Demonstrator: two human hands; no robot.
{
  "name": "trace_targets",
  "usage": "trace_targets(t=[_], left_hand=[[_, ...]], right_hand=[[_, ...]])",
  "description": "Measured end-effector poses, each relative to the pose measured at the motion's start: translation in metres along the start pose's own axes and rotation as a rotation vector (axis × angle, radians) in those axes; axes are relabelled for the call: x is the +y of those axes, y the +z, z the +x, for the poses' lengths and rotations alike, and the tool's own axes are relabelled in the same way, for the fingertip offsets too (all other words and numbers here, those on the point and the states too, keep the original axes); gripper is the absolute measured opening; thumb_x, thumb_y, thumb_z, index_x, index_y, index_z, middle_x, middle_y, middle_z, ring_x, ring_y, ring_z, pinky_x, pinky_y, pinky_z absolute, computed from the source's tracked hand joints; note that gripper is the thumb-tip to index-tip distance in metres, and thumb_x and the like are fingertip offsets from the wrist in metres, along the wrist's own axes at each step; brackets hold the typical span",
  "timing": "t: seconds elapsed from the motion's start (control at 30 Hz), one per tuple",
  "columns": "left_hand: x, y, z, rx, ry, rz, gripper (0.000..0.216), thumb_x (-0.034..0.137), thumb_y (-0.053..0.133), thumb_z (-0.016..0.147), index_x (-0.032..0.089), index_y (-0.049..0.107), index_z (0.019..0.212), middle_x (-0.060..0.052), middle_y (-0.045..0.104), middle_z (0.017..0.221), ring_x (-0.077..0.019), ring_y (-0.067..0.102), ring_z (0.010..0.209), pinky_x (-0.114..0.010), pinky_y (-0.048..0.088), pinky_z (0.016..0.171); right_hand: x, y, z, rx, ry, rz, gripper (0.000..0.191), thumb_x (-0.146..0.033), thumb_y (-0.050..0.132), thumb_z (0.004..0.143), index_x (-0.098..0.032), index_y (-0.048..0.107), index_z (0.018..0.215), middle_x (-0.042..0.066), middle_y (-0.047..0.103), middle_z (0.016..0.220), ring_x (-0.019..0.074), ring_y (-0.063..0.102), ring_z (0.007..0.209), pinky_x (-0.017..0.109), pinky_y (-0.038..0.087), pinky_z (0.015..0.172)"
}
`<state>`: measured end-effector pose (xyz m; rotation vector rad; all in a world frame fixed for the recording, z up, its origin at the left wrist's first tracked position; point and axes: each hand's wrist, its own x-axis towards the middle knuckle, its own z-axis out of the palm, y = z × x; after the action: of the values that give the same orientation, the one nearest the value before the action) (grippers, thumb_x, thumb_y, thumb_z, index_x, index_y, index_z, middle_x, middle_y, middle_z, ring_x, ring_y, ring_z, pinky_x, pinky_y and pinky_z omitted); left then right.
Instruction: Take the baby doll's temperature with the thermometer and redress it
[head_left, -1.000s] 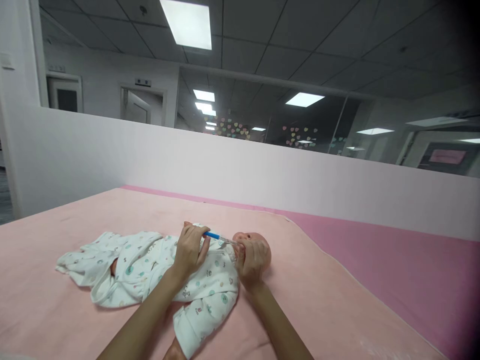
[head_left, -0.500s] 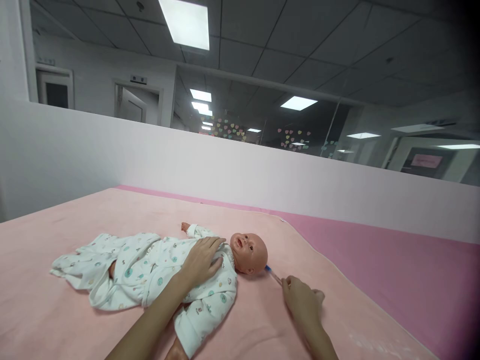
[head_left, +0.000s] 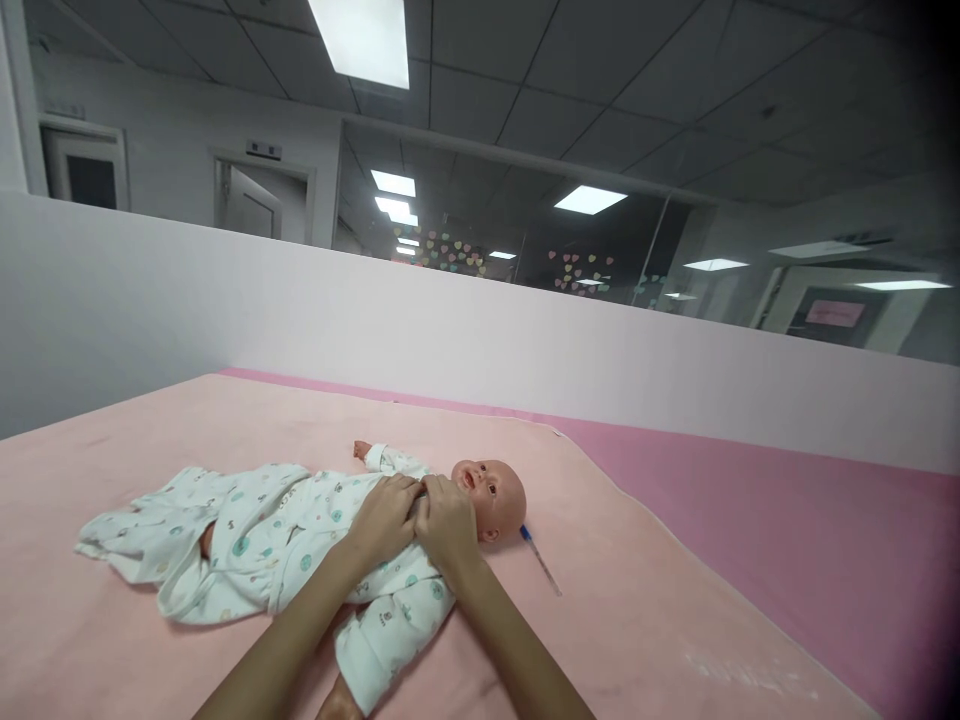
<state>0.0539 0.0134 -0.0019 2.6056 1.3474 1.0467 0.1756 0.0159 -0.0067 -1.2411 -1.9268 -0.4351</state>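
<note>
A baby doll (head_left: pixel 501 498) lies on its back, its bald head to the right. It wears a white outfit (head_left: pixel 300 560) with green and grey prints. At the neckline, my left hand (head_left: pixel 386 515) rests on the chest with its fingers bent onto the cloth. Right beside it, my right hand (head_left: pixel 448 525) has its fingers curled at the collar, just below the doll's chin. Both hands appear to pinch the top's fabric, though the fingertips are partly hidden. A thin clear stick with a blue end (head_left: pixel 541 562), like a glass thermometer, lies by the doll's head, touched by neither hand.
A pale pink blanket (head_left: pixel 645 620) covers the surface under the doll, over a darker pink mat (head_left: pixel 750 490). A low white wall (head_left: pixel 450 330) runs along the back. Beyond it are glass panes and doors.
My right hand has let go of the thin stick, leaving it on the blanket, and has moved left to the doll's collar. My left hand stays on the chest, near the neckline.
</note>
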Motion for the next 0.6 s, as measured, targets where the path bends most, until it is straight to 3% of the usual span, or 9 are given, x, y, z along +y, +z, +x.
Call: trace_targets(t=[0.1,0.27,0.47,0.6], left_hand=[[-0.001,0.001,0.001,-0.012,0.008,0.019,0.024,0.019,0.043,0.078,0.02,0.059,0.096,-0.005,0.061,0.095,-0.0201,0.051,0.093,-0.033,0.037,0.082],[0.001,-0.001,0.001,-0.006,0.009,0.02,0.024,0.025,0.041,0.083,0.02,0.061,0.095,-0.004,0.061,0.094,-0.0186,0.052,0.092,-0.032,0.037,0.082],[0.0,-0.001,0.001,-0.013,-0.004,-0.006,0.027,0.025,0.04,0.084,0.021,0.062,0.099,-0.004,0.061,0.095,-0.0189,0.052,0.093,-0.032,0.037,0.082],[0.0,-0.001,0.001,0.006,0.008,0.002,0.026,0.022,0.04,0.082,0.02,0.062,0.096,-0.004,0.061,0.094,-0.0195,0.052,0.092,-0.032,0.037,0.081]], right_hand=[[0.005,0.012,-0.012,0.067,0.015,0.219,0.032,-0.002,0.035,0.062,-0.016,0.056,0.083,0.005,0.057,0.076,0.0169,0.051,0.072,0.027,0.04,0.065],[0.01,0.006,-0.022,0.16,0.03,0.521,0.039,-0.001,0.034,0.063,-0.017,0.053,0.093,0.005,0.057,0.087,0.016,0.052,0.083,0.028,0.044,0.074],[0.005,0.009,-0.021,0.312,0.058,0.532,0.025,-0.005,0.036,0.072,-0.018,0.051,0.087,0.004,0.053,0.081,0.0147,0.051,0.075,0.028,0.046,0.067],[0.006,0.011,-0.021,0.392,0.082,0.474,0.021,-0.007,0.037,0.077,-0.018,0.05,0.089,0.005,0.053,0.084,0.0155,0.051,0.08,0.031,0.046,0.071]])
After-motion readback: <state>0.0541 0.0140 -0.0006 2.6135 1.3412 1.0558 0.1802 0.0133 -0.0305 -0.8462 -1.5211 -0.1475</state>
